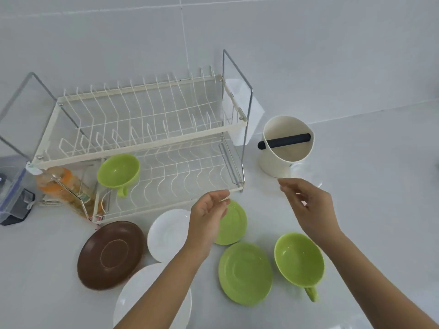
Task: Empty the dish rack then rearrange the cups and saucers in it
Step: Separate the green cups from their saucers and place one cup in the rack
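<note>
Both hands, the left hand (209, 210) and the right hand (306, 205), hung loosely curled and held nothing just in front of the white wire dish rack (142, 138), whose lower tier carried one glossy green cup (118, 170) tilted on its side. In front of the rack on the pale surface (380, 186) lay smooth round saucers, brown (110, 254), white (166, 233) and green (244, 273), beside a second green cup (299, 260). Re-racking would go best with each saucer stood on edge between the wires.

Head camera, steep downward view, close over counter (356, 162)
</note>
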